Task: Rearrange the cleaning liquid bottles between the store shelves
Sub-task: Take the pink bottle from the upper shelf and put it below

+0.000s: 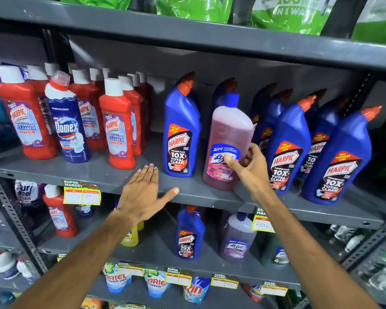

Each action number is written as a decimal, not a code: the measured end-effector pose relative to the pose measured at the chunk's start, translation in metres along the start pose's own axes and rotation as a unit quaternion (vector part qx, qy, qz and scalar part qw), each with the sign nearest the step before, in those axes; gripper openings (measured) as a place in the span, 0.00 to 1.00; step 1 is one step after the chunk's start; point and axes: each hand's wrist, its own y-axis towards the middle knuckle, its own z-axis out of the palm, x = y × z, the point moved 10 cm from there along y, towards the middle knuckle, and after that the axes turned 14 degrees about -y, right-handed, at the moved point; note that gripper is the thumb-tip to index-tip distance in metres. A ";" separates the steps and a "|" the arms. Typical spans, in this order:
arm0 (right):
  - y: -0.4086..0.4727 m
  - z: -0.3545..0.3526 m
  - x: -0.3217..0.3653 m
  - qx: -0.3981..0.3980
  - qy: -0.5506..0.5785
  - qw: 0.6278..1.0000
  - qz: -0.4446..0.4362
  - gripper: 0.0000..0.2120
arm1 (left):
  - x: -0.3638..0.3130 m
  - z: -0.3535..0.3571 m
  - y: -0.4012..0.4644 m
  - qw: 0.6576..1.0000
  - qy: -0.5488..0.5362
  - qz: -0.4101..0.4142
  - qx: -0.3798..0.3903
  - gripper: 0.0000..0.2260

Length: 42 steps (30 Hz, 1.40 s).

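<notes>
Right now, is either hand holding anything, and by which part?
The right hand grips the pink bottle low on its labelled body. The left hand holds nothing.

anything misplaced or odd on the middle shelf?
Two strays. A pink Lizol bottle stands among the blue Harpic bottles, with the right hand gripping it. A Domex bottle sits in the red Harpic bathroom cleaner group. The left hand rests flat on the shelf edge. No spills.
</notes>
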 end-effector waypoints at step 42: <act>-0.252 0.081 -0.309 -0.218 0.013 0.942 0.256 0.30 | 0.069 0.325 -0.083 0.981 -0.050 0.068 0.173 0.56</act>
